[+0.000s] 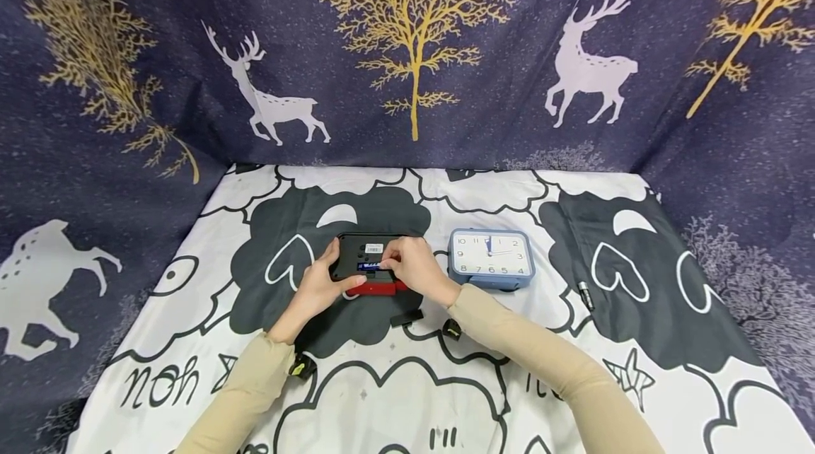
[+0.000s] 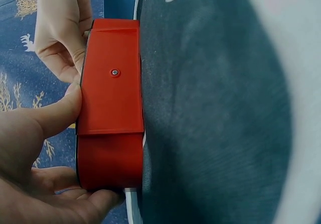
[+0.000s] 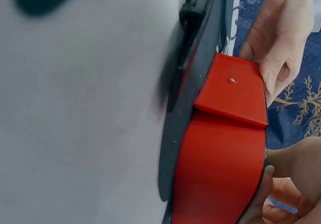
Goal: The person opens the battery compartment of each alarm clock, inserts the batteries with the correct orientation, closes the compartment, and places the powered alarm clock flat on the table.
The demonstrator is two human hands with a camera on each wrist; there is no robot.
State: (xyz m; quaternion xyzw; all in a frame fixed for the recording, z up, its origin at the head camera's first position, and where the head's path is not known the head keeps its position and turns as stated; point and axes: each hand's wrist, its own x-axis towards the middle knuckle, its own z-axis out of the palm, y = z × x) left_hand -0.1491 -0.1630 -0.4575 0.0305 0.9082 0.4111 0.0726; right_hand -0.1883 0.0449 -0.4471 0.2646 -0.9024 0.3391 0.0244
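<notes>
A red alarm clock with a black back (image 1: 350, 254) lies face down on the patterned cloth, its red underside (image 2: 113, 83) turned towards the wrist cameras. My left hand (image 1: 320, 287) grips its left end, thumb on the back edge and fingers round the side. In the open battery slot sits a blue battery (image 1: 368, 266). The bent fingers of my right hand (image 1: 414, 264) pinch at the battery's right end; their tips partly hide it. On the cloth in front of the clock lies a small black cover (image 1: 406, 317).
A blue alarm clock (image 1: 490, 254) lies face up just right of the red one. Farther right is a black and silver battery (image 1: 585, 295). Behind the cloth-covered surface (image 1: 382, 404) hangs a dark blue curtain (image 1: 356, 129) with deer and trees.
</notes>
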